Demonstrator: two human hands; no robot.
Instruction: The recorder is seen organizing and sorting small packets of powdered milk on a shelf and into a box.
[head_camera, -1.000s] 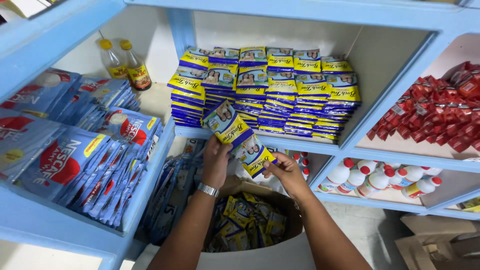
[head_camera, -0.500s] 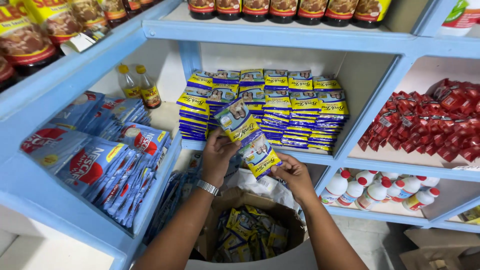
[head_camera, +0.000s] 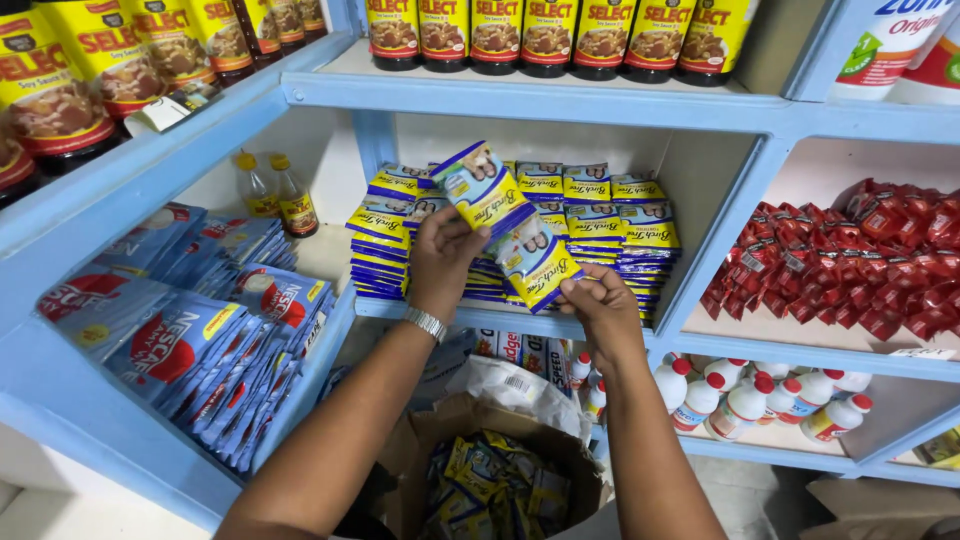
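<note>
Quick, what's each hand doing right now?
Left hand: closed on the top of a strip of yellow and blue sachets.
Right hand: closed on the strip's lower end.

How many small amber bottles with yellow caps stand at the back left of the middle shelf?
2: one amber bottle at the left, the second bottle just right of it; more may be hidden.

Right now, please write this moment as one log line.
left hand: holds sachet strip upper part | right hand: holds its lower end | behind: stacked sachets on blue shelf | below: open box
</note>
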